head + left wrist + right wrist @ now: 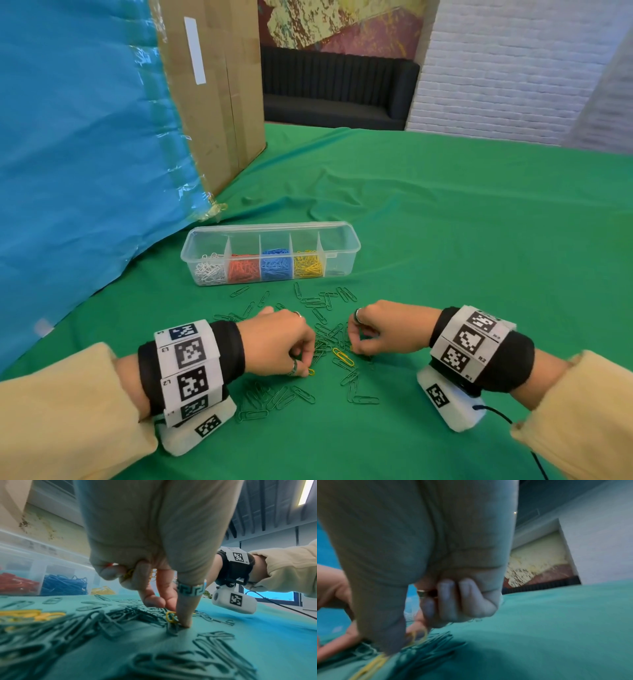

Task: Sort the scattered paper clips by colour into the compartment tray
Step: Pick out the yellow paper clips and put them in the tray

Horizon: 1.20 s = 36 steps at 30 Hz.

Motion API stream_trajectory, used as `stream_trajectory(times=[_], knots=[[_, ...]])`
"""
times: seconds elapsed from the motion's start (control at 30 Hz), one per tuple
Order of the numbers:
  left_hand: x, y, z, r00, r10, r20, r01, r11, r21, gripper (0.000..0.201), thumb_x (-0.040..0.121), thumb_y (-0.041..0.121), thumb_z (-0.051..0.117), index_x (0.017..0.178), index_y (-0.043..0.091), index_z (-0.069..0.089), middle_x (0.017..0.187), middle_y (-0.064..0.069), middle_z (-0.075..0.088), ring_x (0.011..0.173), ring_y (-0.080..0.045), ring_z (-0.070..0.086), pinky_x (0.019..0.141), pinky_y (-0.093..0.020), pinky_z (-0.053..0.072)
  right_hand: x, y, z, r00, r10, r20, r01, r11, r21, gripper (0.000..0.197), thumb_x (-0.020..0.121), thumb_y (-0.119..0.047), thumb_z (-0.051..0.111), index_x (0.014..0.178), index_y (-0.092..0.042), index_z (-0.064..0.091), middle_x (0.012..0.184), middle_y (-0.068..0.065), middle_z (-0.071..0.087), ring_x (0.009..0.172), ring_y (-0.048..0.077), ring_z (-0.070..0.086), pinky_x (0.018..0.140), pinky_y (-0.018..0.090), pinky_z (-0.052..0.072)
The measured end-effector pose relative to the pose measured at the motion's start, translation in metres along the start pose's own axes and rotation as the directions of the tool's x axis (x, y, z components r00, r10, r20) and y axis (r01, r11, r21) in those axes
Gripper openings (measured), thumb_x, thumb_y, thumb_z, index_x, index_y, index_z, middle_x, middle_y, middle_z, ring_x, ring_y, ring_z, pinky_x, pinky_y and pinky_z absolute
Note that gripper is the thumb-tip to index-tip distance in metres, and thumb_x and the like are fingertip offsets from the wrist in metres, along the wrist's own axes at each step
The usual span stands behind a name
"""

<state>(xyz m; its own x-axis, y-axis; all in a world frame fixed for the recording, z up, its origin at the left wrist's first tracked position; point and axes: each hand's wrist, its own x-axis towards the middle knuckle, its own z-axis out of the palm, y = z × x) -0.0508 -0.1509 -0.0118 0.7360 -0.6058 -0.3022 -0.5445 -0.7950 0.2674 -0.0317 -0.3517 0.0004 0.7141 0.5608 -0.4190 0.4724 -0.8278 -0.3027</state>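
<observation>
A clear compartment tray (337, 240) holds white, red, blue and yellow clips in separate sections. Green paper clips (298, 394) lie scattered on the green cloth, with one yellow clip (342, 356) between my hands. My left hand (305, 363) presses its ringed thumb on a small yellow clip (171, 617), while its curled fingers keep more yellow clips (128, 573) in the palm. My right hand (356, 346) is curled over the pile, and thumb and forefinger pinch a yellow clip (418, 635) just above the cloth.
A tall cardboard box (212, 89) and blue plastic sheeting (85, 154) stand at the left behind the tray. The green cloth (479, 240) stretches away to the right. A black cable (507, 418) trails from my right wrist camera.
</observation>
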Motion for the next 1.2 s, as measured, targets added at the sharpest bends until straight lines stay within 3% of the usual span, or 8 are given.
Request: stream_trajectory(times=[0.17, 0.4, 0.53, 0.63, 0.73, 0.8, 1.0, 1.2], knots=[[-0.008, -0.012, -0.019, 0.997, -0.083, -0.006, 0.066, 0.833, -0.549, 0.008, 0.088, 0.022, 0.062, 0.085, 0.019, 0.055, 0.084, 0.009, 0.056, 0.065, 0.007, 0.049, 0.063, -0.009, 0.039, -0.005, -0.001, -0.002, 0.999, 0.033, 0.042, -0.046, 0.919, 0.391, 0.018, 0.097, -0.014, 0.039, 0.080, -0.019, 0.035, 0.072, -0.007, 0.052, 0.061, 0.014, 0.036, 0.054, 0.022, 0.036], [-0.019, -0.046, -0.036, 0.958, -0.219, 0.187, 0.146, -0.191, -0.971, 0.009, 0.081, 0.010, 0.044, 0.085, 0.007, 0.051, 0.064, -0.001, 0.045, 0.050, -0.009, 0.039, 0.046, -0.019, 0.038, -0.002, -0.015, 0.000, 0.995, 0.086, 0.043, -0.086, 0.996, 0.020, 0.019, 0.096, -0.016, 0.036, 0.093, -0.016, 0.055, 0.074, -0.005, 0.054, 0.065, 0.010, 0.048, 0.061, 0.019, 0.039], [-0.024, -0.067, -0.035, 0.933, -0.277, 0.230, 0.141, -0.307, -0.941, 0.002, 0.079, 0.011, 0.040, 0.079, 0.011, 0.042, 0.062, -0.003, 0.044, 0.047, -0.011, 0.043, 0.039, -0.017, 0.038, 0.004, -0.023, 0.009, 0.991, 0.127, -0.032, -0.129, 0.989, -0.074, 0.021, 0.086, -0.037, 0.062, 0.089, -0.016, 0.063, 0.069, -0.006, 0.053, 0.065, 0.014, 0.050, 0.053, 0.022, 0.037], [-0.027, -0.081, -0.035, 0.903, -0.358, 0.236, 0.205, -0.122, -0.971, 0.010, 0.089, 0.009, 0.041, 0.080, 0.009, 0.046, 0.061, 0.001, 0.039, 0.047, -0.008, 0.034, 0.039, -0.016, 0.030, 0.008, -0.025, 0.009, 0.990, 0.140, -0.006, -0.140, 0.990, -0.029, 0.017, 0.084, -0.035, 0.067, 0.083, -0.019, 0.062, 0.062, -0.011, 0.048, 0.055, 0.006, 0.043, 0.049, 0.019, 0.033], [-0.030, -0.085, -0.033, 0.902, -0.431, 0.024, 0.324, 0.639, -0.697, 0.018, 0.094, 0.011, 0.047, 0.083, 0.016, 0.060, 0.062, 0.007, 0.040, 0.048, -0.005, 0.033, 0.045, -0.012, 0.027, 0.009, -0.025, 0.008, 0.991, 0.129, 0.030, -0.129, 0.992, -0.004, 0.013, 0.086, -0.027, 0.064, 0.078, -0.018, 0.059, 0.057, -0.011, 0.045, 0.051, 0.005, 0.040, 0.048, 0.019, 0.033], [-0.032, -0.087, -0.030, 0.953, -0.303, -0.033, 0.277, 0.906, -0.320, 0.008, 0.090, 0.022, 0.059, 0.085, 0.027, 0.063, 0.063, 0.010, 0.044, 0.051, -0.001, 0.038, 0.049, -0.011, 0.030, 0.008, -0.025, 0.009, 0.991, 0.128, 0.047, -0.128, 0.992, 0.000, 0.017, 0.086, -0.022, 0.059, 0.071, -0.020, 0.052, 0.058, -0.009, 0.045, 0.052, 0.006, 0.039, 0.049, 0.018, 0.033], [-0.033, -0.085, -0.018, 0.975, -0.219, -0.040, 0.211, 0.967, -0.139, 0.015, 0.077, 0.042, 0.071, 0.084, 0.030, 0.065, 0.076, 0.010, 0.059, 0.068, -0.004, 0.054, 0.066, -0.019, 0.043, 0.000, -0.028, 0.001, 0.992, 0.096, 0.083, -0.114, 0.964, 0.241, 0.022, 0.094, -0.022, 0.042, 0.073, -0.018, 0.037, 0.065, -0.006, 0.035, 0.058, 0.012, 0.031, 0.055, 0.023, 0.032], [-0.032, -0.085, -0.015, 0.979, -0.194, -0.059, 0.182, 0.970, -0.162, 0.023, 0.076, 0.035, 0.075, 0.093, 0.020, 0.069, 0.084, 0.007, 0.069, 0.075, -0.003, 0.062, 0.070, -0.011, 0.045, 0.000, -0.027, -0.009, 0.984, 0.109, 0.138, -0.174, 0.718, 0.673, 0.028, 0.098, -0.022, 0.032, 0.070, -0.021, 0.028, 0.057, -0.006, 0.022, 0.047, 0.010, 0.017, 0.043, 0.020, 0.013]])
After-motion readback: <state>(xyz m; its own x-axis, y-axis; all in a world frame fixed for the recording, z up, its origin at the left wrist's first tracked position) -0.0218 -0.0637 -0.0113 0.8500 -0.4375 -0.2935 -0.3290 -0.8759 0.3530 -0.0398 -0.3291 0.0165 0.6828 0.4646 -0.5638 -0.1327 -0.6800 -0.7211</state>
